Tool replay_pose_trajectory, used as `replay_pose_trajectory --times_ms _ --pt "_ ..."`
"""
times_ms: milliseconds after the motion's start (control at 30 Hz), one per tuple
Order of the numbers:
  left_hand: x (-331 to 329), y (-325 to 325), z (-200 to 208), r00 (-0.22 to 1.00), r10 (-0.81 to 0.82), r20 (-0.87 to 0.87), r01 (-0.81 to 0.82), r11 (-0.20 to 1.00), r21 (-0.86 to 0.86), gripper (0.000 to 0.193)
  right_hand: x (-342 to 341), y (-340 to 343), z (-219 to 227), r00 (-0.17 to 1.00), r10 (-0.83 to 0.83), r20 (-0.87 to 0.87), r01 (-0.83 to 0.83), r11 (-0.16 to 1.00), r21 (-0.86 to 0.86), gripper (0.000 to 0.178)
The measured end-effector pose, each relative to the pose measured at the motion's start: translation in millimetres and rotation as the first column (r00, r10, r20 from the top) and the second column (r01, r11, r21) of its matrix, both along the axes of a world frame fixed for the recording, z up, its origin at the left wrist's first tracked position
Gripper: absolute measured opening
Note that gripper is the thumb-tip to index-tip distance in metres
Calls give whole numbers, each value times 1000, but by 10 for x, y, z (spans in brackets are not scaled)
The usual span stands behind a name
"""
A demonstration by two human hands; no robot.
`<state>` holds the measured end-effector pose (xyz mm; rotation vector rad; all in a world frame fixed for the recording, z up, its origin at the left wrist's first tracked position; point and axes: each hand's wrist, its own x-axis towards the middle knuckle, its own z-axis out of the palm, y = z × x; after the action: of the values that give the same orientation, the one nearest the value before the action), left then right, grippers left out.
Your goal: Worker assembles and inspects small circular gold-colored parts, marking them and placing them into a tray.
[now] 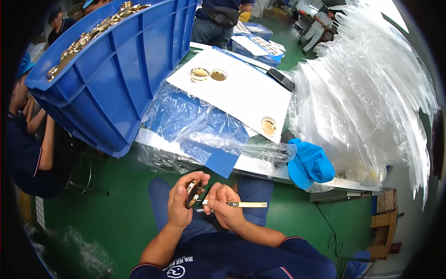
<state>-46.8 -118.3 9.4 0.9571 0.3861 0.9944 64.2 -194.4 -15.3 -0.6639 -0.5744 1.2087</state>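
My left hand [178, 204] is closed round the edge of a round gold-rimmed case [193, 193], held tilted on its side above my lap. The case's dark face is turned toward my right hand [226, 209]. That hand pinches a slim pale-yellow and white stick-like tool [253, 204] with a dark band, its back end pointing right. The tool's tip is close to the case; I cannot tell whether they touch. On a white board [241, 100] on the table lie a gold round case [200, 73], a second round case [218, 75] beside it and a gold disc [268, 126] near the right corner.
A large blue bin [116, 74] full of gold pieces [100, 29] stands at the left. Clear plastic film [186, 125] covers the near table edge. A blue cap [310, 163] and a big heap of plastic bags [357, 102] are at right. Other people sit or stand around.
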Motion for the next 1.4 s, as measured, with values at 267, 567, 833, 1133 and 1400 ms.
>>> replay_pose_trajectory --times_ms 267,567,833,1133,1400 --pt "7 121 69 974 0 226 30 991 -129 67 38 45 75 969 238 -69 -241 970 -39 28" --pt "3 98 30 880 -48 472 199 940 -276 58 -7 66 174 978 204 43 -205 978 36 30" --pt "95 222 78 898 -99 429 228 938 -260 56 99 243 341 995 95 18 -96 994 46 28" --pt "119 218 14 923 -110 368 221 937 -272 66 177 351 327 998 48 -27 -45 992 120 28" --pt "94 111 157 948 -92 306 177 947 -266 60 230 283 297 999 -6 -39 11 992 128 26"
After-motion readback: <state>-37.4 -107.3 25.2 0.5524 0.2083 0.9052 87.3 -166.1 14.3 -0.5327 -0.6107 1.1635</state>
